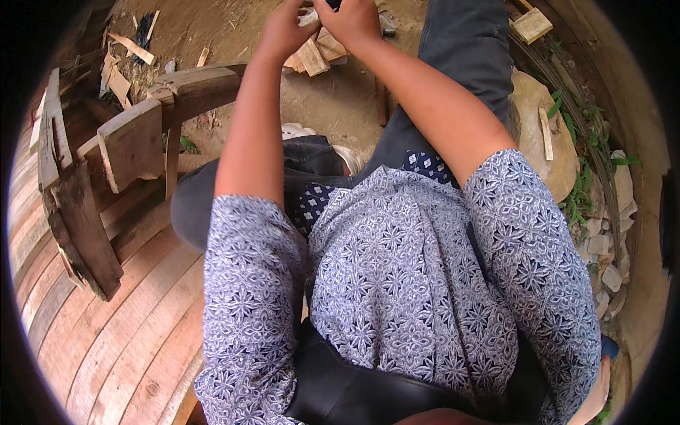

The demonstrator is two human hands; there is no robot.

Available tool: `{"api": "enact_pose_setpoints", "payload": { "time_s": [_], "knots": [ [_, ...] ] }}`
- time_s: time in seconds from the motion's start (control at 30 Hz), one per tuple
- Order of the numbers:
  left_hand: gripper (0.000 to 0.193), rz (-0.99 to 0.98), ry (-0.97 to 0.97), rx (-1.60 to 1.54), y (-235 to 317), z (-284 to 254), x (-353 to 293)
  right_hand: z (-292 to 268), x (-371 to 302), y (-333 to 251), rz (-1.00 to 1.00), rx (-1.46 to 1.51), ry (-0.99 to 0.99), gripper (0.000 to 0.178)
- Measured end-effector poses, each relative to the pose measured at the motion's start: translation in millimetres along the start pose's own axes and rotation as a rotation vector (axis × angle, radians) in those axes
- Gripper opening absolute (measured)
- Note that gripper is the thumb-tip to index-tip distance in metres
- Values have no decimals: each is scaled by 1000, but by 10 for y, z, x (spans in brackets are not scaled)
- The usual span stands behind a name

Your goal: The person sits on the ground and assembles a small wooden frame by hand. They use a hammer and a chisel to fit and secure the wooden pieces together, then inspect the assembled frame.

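Observation:
Both of my hands are at the top edge, stretched out close together, with their fingertips partly cut off by the frame. My left hand (pixel 287 32) is closed, its fingers curled inward; what it grips is hidden. Just beside it my right hand (pixel 352 27) is also closed, around a small dark object (pixel 333 3) of which only a bit shows. Below the hands, wood offcuts (pixel 312 58) lie in a small pile on the dirt ground.
To the left stands a rough wooden frame (pixel 131 142) beside a plank floor (pixel 134 319). Scattered wood strips (pixel 133 48) lie on the ground beyond. On the right are a large stone (pixel 538 134), a loose wood block (pixel 531 25), green plants and rubble. My legs flank the middle.

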State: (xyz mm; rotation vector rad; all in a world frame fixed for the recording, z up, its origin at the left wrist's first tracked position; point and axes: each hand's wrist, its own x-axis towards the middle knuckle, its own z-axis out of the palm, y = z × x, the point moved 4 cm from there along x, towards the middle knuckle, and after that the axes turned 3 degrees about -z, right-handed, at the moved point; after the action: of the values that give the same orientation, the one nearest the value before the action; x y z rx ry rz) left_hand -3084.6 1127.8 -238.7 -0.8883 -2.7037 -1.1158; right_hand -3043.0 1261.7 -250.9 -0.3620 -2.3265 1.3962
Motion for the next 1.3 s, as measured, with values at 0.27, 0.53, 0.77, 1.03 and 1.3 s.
{"api": "enact_pose_setpoints", "payload": {
  "time_s": [0.27, 0.53, 0.77, 1.03, 1.3],
  "knots": [
    [30, -170, -288, 182, -241, 158, -13, -67, -50, -135, -42, -138, 8, 42],
    [30, 70, -248, -30, -21, 129, 66, -50, -622, 1322, 443, -271, -124, 42],
    [25, -20, -310, -9, -46, 89, 55, 59, -1010, 1633, 656, -575, -601, 62],
    [26, 40, -349, 127, -155, 125, 66, 51, -979, 1757, 741, -507, -812, 55],
    [26, -10, -367, 171, -115, 101, 96, -234, -543, 1226, 664, -80, -117, 40]
  ]
}}
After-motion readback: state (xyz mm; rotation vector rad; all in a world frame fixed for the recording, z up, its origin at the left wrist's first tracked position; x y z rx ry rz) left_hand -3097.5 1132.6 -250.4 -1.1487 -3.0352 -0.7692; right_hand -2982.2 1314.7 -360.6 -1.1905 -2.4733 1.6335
